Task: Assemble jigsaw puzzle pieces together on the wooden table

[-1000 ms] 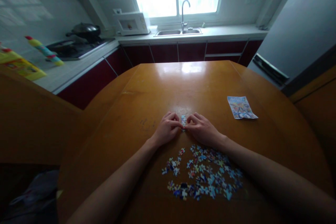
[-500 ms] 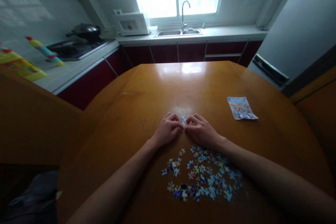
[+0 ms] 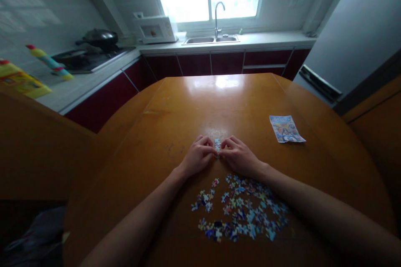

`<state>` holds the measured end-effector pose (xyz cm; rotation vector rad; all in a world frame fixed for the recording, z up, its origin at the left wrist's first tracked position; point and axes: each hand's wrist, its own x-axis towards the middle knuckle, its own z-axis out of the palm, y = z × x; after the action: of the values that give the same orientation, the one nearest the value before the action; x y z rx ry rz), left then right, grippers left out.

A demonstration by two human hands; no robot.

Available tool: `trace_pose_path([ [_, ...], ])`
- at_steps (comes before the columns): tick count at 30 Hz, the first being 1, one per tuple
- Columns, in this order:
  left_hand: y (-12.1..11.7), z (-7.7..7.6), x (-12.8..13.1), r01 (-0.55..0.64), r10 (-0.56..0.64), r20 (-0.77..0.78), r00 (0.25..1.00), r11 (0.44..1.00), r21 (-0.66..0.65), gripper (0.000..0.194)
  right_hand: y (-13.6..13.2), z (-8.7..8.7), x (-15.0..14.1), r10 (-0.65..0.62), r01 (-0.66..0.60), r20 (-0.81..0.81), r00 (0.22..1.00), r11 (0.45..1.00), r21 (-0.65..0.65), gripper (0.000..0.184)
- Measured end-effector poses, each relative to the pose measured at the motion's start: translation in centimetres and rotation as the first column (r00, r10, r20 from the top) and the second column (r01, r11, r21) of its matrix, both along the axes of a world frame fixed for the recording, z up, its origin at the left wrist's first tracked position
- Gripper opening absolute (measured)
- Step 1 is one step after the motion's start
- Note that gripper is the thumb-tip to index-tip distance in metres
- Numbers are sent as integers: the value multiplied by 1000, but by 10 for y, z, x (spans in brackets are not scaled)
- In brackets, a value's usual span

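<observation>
Slightly, your view has shifted; left hand (image 3: 198, 156) and right hand (image 3: 239, 157) meet at puzzle strip's (image 3: 217, 144) six-o'clock end (their grip I cannot tell), apparently aligning, which needs gentle pressure.

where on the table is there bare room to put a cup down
Bare wood lies left of the left hand, and between the joined strip and the table's far edge. Loose puzzle pieces crowd the near side.
</observation>
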<state>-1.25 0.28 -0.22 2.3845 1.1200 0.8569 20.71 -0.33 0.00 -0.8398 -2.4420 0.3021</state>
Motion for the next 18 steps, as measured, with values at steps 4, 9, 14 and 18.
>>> trace_pose_path([
  [4, -1, 1, 0, 3, -3, -2, 1000, 1000, -12, 25, 0, 0, -1, -10, 9, -41, 999, 1000, -23, 23],
  [9, -1, 2, 1, -3, 3, -4, 1000, 1000, -23, 26, -1, -2, -3, -41, 37, -98, 994, 998, -45, 20],
  [14, -1, 5, 2, 1, -2, -26, 1000, 1000, -21, 23, 1, -6, -1, -149, 148, -159, 976, 989, -20, 19],
  [18, -3, 8, 3, 24, -24, -20, 1000, 1000, -18, 22, 3, -7, 1, -200, 198, -186, 962, 980, -31, 20],
])
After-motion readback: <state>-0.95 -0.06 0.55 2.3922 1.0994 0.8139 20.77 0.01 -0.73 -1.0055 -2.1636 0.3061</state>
